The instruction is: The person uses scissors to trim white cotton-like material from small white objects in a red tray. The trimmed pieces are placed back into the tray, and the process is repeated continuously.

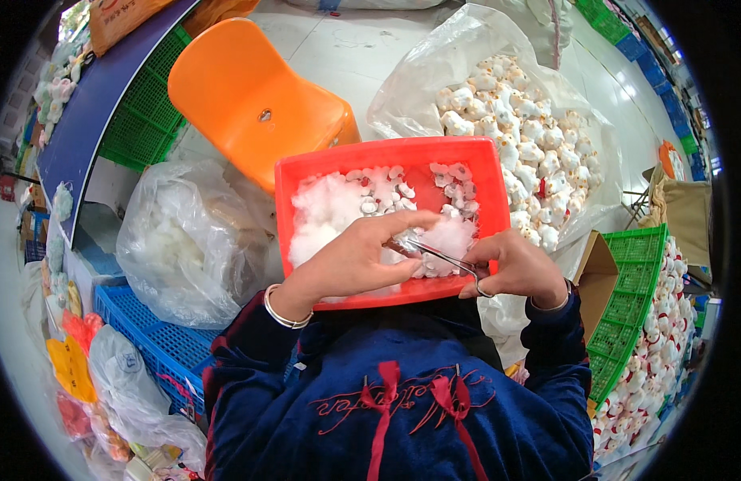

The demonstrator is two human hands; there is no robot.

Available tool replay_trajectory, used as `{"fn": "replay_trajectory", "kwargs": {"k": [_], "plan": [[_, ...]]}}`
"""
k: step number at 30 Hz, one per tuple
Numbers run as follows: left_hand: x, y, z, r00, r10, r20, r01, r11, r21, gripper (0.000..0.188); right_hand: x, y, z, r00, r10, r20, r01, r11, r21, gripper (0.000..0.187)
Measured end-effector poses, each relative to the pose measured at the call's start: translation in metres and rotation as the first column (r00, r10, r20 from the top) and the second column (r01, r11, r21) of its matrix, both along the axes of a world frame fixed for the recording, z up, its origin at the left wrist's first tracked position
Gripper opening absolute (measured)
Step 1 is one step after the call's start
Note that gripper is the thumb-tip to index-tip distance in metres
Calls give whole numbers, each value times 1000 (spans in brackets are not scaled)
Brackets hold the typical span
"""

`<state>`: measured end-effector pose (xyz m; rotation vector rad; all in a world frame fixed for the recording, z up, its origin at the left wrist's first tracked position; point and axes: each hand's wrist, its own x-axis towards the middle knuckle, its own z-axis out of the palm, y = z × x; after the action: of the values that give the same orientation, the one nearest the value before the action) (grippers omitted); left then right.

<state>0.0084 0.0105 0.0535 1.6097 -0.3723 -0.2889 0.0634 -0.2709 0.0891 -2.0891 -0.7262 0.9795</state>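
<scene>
Smooth, pale tiles make up the floor [346, 40]. On it a clear, crinkled plastic bag [418, 88] gapes wide, heaped with small, knobbly, white plush toys [539, 152]. Beside it stands a chair [242, 88] of glossy orange plastic, its back rounded. The tray [492, 208], red, rectangular plastic with raised walls, lies at the person's waist. To its left slumps a filmy sack [194, 256] with pale, fluffy contents; at the right stands a green lattice crate [631, 297]. Inside the tray, cottony stuffing [322, 212] spreads in loose, cloudlike tufts.

The left hand [354, 256] arches over the tray, index finger stretched out and thumb apart from it; whether its other fingers grip anything, I cannot tell. The right hand [514, 268] pinches the ring-shaped handles of a slender, shiny metal tool [444, 256], which slants over the tray toward the left hand's gap. Smallest are the rounded white and grey pieces [406, 191], clustered near the tray's far wall.
</scene>
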Motion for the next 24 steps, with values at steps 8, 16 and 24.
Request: {"fn": "replay_trajectory", "kwargs": {"k": [8, 16, 24], "plan": [[6, 14, -13, 988, 20, -150, 0, 992, 128, 12, -6, -2, 1, 998, -19, -55, 19, 1000, -13, 34], [1, 25, -7, 985, 38, -166, -32, 999, 41, 20, -6, -5, 0, 999, 23, 33, -23, 1000, -1, 35], [7, 7, -12, 879, -116, -463, -12, 965, -264, 19, -2, -4, 1, 991, 48, 123, -46, 999, -24, 34]]}}
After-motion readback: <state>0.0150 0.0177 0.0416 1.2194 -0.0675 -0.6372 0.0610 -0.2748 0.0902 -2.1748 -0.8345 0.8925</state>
